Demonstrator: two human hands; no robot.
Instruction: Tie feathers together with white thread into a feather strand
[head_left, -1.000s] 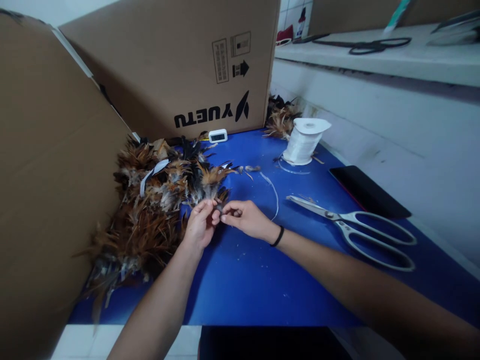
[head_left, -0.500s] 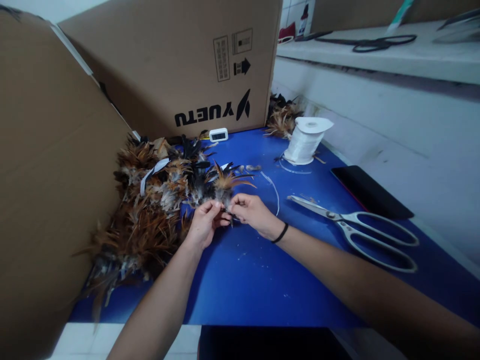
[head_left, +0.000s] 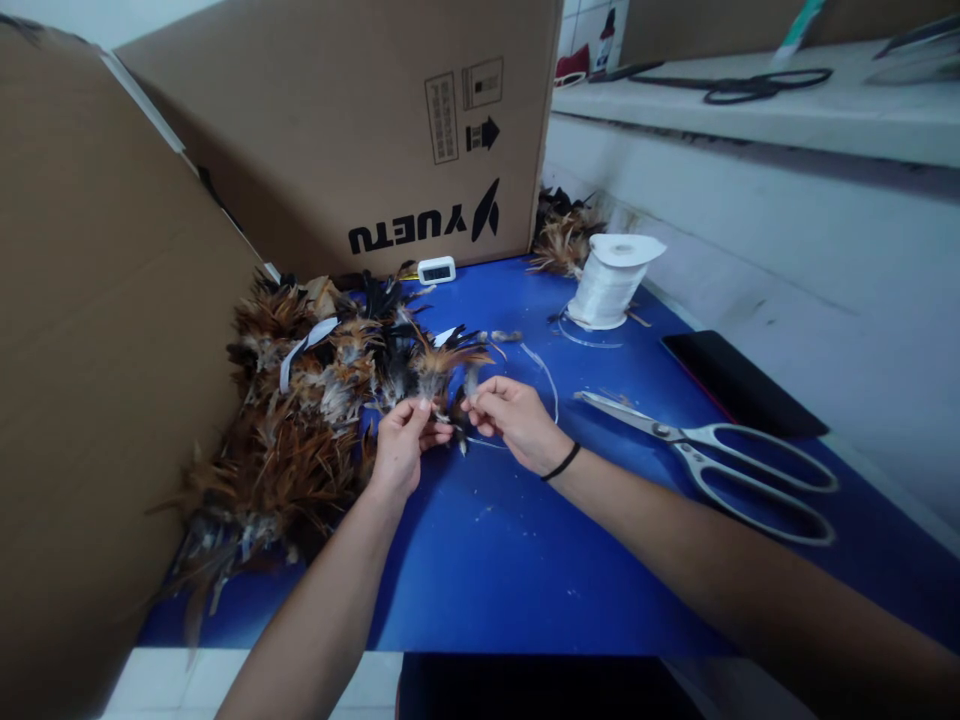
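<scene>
Here, we see the left hand [head_left: 403,440] pinching a bunch of feathers [head_left: 430,382] near its base, thumb pressed against the fingers, tips fanning upward. Just beside it, the right hand [head_left: 517,425] is closed in a fingertip pinch on a small grey tuft [head_left: 471,380]. Both hands are above a blue table [head_left: 495,580]. Leftward we find a feather pile [head_left: 300,400]; rightward, open-handled scissors [head_left: 667,432], with a white spool [head_left: 609,288] farther back.
</scene>
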